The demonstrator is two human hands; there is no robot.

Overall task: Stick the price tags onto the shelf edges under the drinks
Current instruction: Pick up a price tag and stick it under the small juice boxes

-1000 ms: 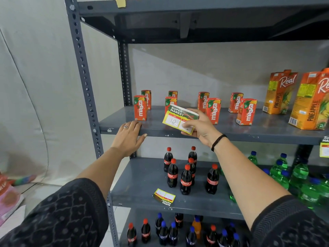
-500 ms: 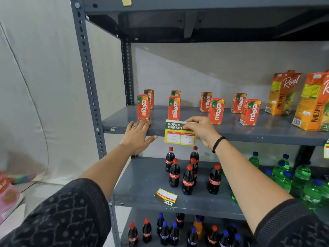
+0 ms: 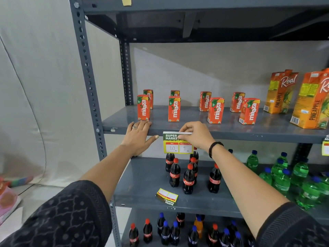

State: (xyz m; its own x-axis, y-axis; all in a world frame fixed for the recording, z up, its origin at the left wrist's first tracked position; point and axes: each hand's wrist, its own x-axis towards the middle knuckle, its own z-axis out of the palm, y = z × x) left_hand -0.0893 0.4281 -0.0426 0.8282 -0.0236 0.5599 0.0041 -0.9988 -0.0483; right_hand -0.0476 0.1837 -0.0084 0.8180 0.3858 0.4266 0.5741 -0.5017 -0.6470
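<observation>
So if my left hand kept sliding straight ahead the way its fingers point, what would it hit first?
Probably the nearest Maaza carton, standing just beyond the left hand fingertips on that shelf; depth is unclear.

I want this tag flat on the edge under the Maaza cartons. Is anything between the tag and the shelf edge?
Nothing visible. The right hand presses the price tag against the shelf edge; the left hand rests on the edge beside it, apart from the tag.

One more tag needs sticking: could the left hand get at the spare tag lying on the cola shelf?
Probably yes: the left hand only rests on the shelf edge, and the spare tag lies uncovered at the front, clear of the cola bottles.
</observation>
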